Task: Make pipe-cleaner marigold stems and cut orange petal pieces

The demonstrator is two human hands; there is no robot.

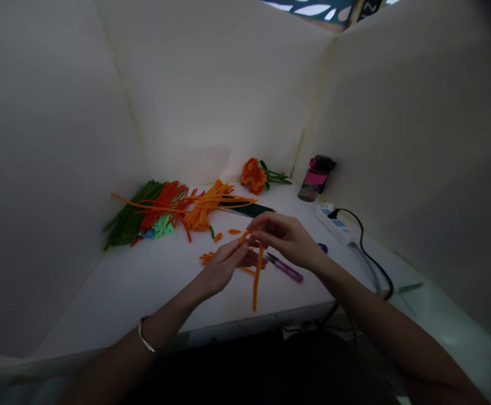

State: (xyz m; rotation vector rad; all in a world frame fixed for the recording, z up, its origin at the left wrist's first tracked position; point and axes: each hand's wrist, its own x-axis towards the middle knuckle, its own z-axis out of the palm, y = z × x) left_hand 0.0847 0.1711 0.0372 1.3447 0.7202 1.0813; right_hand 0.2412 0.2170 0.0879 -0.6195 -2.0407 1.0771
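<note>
An orange pipe cleaner point(257, 281) is pinched between both hands, its long end hanging down over the table. My left hand point(224, 267) grips it with thumb and fingers closed. My right hand point(283, 236) closes on it just above, where it bends over. Under the hands lies a pair of purple-handled thread snips point(286, 268). Left of my left hand, partly covered by it, is an orange looped piece point(206, 258). Small orange pieces point(234, 231) lie just beyond the hands.
Bundles of green point(129, 222), red point(167, 205) and orange pipe cleaners point(207, 205) lie at the back left. Orange pipe-cleaner flowers point(254, 175) rest by the back wall. A water bottle point(315, 179) and a power strip point(336, 224) with a black cable stand on the right. White panels enclose the table.
</note>
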